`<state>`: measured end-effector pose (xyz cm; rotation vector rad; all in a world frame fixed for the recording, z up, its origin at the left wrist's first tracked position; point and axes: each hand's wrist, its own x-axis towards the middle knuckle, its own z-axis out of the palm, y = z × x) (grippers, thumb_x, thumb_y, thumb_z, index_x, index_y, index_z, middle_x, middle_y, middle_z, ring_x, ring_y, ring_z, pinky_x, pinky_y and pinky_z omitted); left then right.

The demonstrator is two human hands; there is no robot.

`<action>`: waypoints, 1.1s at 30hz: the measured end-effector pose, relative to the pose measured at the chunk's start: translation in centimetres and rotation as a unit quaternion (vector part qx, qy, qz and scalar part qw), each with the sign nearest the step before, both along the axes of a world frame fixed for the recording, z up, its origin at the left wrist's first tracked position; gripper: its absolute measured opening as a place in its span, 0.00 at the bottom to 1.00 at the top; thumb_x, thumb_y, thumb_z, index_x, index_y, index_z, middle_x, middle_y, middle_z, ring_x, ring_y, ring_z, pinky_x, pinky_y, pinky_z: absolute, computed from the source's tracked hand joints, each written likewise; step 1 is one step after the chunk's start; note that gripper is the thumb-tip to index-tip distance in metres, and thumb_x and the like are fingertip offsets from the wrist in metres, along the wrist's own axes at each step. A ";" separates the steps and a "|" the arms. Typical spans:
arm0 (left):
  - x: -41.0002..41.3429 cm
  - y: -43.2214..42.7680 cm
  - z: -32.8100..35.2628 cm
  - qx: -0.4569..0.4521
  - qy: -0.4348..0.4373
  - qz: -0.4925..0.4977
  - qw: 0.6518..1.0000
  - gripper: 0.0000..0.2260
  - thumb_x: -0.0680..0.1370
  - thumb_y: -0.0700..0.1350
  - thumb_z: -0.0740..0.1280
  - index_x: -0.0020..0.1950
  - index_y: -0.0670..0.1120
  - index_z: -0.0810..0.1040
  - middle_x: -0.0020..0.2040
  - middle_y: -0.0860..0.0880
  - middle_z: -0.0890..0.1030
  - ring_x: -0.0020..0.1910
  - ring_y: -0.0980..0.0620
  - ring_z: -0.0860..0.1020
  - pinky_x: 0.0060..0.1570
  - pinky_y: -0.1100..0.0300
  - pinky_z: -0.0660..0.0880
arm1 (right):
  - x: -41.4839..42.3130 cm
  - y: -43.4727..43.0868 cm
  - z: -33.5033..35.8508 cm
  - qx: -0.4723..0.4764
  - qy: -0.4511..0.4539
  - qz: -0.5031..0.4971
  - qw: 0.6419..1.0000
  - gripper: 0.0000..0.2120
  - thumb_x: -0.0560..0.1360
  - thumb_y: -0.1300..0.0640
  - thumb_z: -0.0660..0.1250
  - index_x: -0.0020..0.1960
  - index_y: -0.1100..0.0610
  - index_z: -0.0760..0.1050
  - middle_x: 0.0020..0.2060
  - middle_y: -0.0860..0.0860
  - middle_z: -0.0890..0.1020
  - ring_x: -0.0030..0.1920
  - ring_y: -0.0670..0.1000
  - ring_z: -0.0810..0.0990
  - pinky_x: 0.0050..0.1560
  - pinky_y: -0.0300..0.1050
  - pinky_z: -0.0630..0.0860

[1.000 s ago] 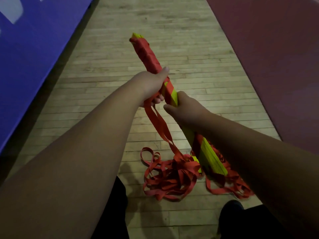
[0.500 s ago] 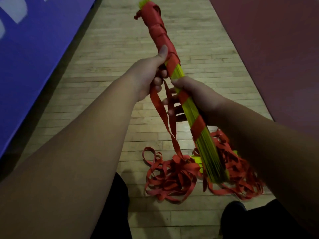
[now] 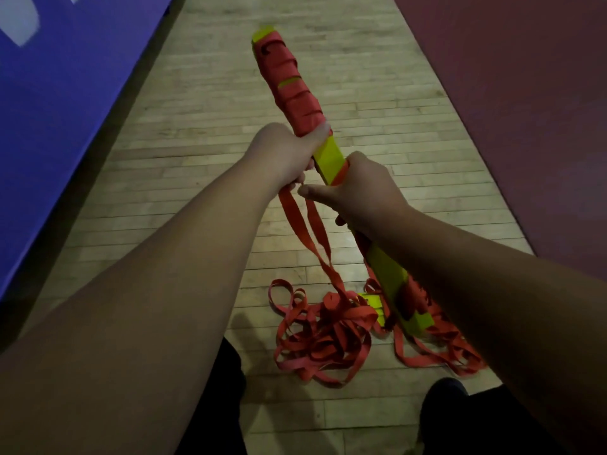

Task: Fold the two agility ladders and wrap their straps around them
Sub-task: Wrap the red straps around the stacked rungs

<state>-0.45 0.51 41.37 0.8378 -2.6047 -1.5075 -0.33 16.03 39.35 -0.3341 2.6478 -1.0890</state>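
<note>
Since half a second ago the folded bundle of yellow-green plastic ladder rungs [image 3: 328,156] has tipped lower, its far end clear of the top of the view, and a bare yellow stretch shows between the hands. The left hand [image 3: 285,152] grips it just below the wound red webbing strap [image 3: 295,100] and seems to pinch the loose lengths too. The right hand [image 3: 364,188] is curled round the bundle lower down, thumb out. Two strap lengths hang to a tangled red pile [image 3: 322,339] on the pale wooden floor [image 3: 197,159], between a blue mat [image 3: 65,110] and a dark red mat [image 3: 509,93], near a black shoe [image 3: 443,392]
</note>
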 end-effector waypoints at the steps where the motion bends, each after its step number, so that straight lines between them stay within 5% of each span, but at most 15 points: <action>1: -0.1 -0.3 -0.3 0.045 0.011 0.009 0.999 0.27 0.79 0.68 0.74 0.45 0.43 0.84 0.32 0.51 0.79 0.27 0.53 0.75 0.32 0.57 0.75 | -0.1 0.0 0.0 -0.004 0.009 0.008 1.000 0.32 0.70 0.32 0.80 0.58 0.53 0.73 0.43 0.49 0.84 0.34 0.47 0.86 0.28 0.41 0.77; 4: -0.2 -1.3 0.0 0.224 0.048 0.028 0.973 0.20 0.76 0.61 0.81 0.44 0.45 0.82 0.32 0.53 0.73 0.26 0.55 0.68 0.33 0.57 0.74 | -0.8 0.0 0.2 -0.095 -0.039 0.032 0.994 0.31 0.70 0.28 0.78 0.58 0.51 0.75 0.46 0.50 0.86 0.44 0.50 0.88 0.44 0.52 0.87; 6: -0.1 -1.5 0.7 0.267 0.054 0.008 0.962 0.19 0.79 0.60 0.79 0.42 0.48 0.79 0.31 0.54 0.71 0.25 0.58 0.66 0.34 0.60 0.71 | -1.4 0.2 0.3 -0.184 -0.138 0.043 0.972 0.29 0.72 0.33 0.79 0.61 0.52 0.77 0.49 0.51 0.87 0.50 0.53 0.88 0.50 0.56 0.87; 12: 0.7 -1.7 2.3 0.310 0.085 -0.058 0.945 0.17 0.83 0.60 0.72 0.43 0.50 0.75 0.31 0.55 0.69 0.27 0.59 0.63 0.32 0.62 0.67 | -1.7 1.7 1.2 -0.308 -0.391 0.147 0.855 0.11 0.81 0.55 0.67 0.60 0.59 0.76 0.45 0.56 0.83 0.43 0.55 0.83 0.47 0.51 0.81; 16: 0.6 -1.8 2.2 0.288 0.098 -0.062 0.951 0.17 0.82 0.60 0.75 0.46 0.49 0.76 0.33 0.54 0.72 0.28 0.57 0.65 0.33 0.60 0.68 | -1.6 1.3 0.9 -0.291 -0.332 0.139 0.886 0.07 0.78 0.59 0.67 0.55 0.59 0.78 0.36 0.55 0.76 0.34 0.54 0.77 0.39 0.49 0.78; 18: 0.7 -1.8 2.1 0.299 0.103 -0.062 0.947 0.17 0.81 0.59 0.76 0.46 0.49 0.76 0.33 0.54 0.72 0.28 0.57 0.65 0.33 0.60 0.68 | -1.4 1.3 1.0 -0.292 -0.338 0.153 0.882 0.02 0.78 0.61 0.64 0.48 0.57 0.75 0.34 0.53 0.72 0.31 0.53 0.72 0.37 0.48 0.74; 20: 0.8 -1.7 2.1 0.319 0.106 -0.063 0.940 0.16 0.81 0.58 0.76 0.45 0.49 0.76 0.33 0.54 0.70 0.28 0.57 0.64 0.32 0.60 0.67 | -1.3 1.5 1.3 -0.299 -0.368 0.169 0.864 0.06 0.79 0.62 0.61 0.44 0.54 0.72 0.33 0.53 0.68 0.30 0.52 0.67 0.35 0.46 0.71; 25: 0.9 -1.3 2.3 0.362 0.117 -0.034 0.924 0.17 0.81 0.54 0.77 0.38 0.51 0.75 0.32 0.54 0.67 0.27 0.57 0.62 0.31 0.60 0.64 | -1.2 1.5 1.2 -0.320 -0.402 0.184 0.838 0.08 0.79 0.62 0.60 0.45 0.52 0.74 0.33 0.51 0.65 0.30 0.51 0.63 0.36 0.46 0.68; 33: 0.6 -1.0 2.0 0.362 0.109 0.000 0.926 0.17 0.80 0.56 0.78 0.39 0.52 0.75 0.31 0.55 0.67 0.28 0.57 0.62 0.33 0.61 0.63 | -1.2 1.1 0.8 -0.308 -0.396 0.162 0.850 0.04 0.77 0.60 0.63 0.46 0.52 0.74 0.33 0.50 0.66 0.30 0.51 0.65 0.36 0.44 0.70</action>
